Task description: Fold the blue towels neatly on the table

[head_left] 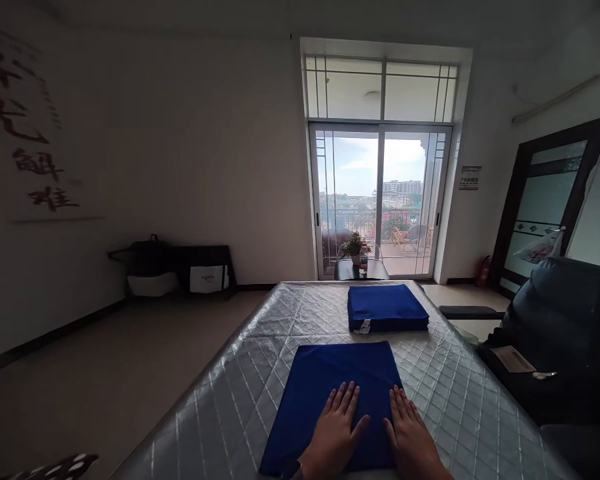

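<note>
My left hand (334, 430) lies flat on the blue cloth (343, 380), open, palm down; my right hand (411, 430) is open too, at the cloth's right edge, fingers pointing away from me. The cloth lies flat on the quilted silver cover (220, 400), its long axis running away from me, far end toward the folded blue stack (387, 303). Beyond the cover stand a potted plant (354, 247) and a bottle (363, 260).

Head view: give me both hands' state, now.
Left bare hand: open, palm down on the flat, four-sided blue cloth nearest the camera.
Right bare hand: open, palm down at that cloth's right edge.
</note>
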Available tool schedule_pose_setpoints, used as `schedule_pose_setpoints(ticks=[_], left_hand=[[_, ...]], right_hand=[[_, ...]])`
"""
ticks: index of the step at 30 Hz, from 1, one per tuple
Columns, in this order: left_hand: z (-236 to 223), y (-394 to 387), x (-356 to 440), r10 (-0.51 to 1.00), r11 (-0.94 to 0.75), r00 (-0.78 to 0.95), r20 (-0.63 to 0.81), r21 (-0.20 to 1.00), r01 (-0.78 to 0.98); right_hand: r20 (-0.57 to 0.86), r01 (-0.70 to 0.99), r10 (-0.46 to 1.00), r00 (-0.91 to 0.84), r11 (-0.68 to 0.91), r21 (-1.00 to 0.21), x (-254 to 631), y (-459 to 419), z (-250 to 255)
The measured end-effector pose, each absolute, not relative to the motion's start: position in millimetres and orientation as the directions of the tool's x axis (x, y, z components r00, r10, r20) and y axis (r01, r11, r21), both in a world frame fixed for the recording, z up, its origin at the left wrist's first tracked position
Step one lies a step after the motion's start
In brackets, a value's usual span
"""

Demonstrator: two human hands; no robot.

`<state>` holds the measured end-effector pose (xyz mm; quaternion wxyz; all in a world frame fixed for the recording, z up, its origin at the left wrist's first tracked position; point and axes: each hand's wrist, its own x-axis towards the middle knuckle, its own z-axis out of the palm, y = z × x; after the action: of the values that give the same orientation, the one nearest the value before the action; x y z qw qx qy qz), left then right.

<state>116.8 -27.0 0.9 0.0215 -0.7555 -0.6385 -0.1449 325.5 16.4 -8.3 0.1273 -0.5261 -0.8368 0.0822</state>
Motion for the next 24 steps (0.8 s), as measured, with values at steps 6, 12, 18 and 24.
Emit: schedule_pose_setpoints(ticks=[6,12,18,24], left_hand=[[-14.7,-79.1,29.1,0.962,0.156,-0.189,0.197,0.173,0.973],[-39.9,-96.0,3.4,0.932,0.173,-0.213,0.294,0.155,0.973],[-36.4,-96.9,9.4,0.937,0.175,-0.214,0.276,0.159,0.972],[-39.5,-96.2,-0.1,0.949,0.154,-0.18,0.259,0.12,0.981]], right_hand=[[0.099,0.874,0.902,-0.42,0.431,-0.224,323.4,18.1,-12.6],[0.132,0.875,0.9,-0.416,0.436,-0.211,324.9,25.2,-16.6],[0.147,0.872,0.893,-0.424,0.447,-0.199,307.1,47.5,24.9],[0.156,0.864,0.909,-0.387,0.416,-0.282,291.0,80.5,23.7]])
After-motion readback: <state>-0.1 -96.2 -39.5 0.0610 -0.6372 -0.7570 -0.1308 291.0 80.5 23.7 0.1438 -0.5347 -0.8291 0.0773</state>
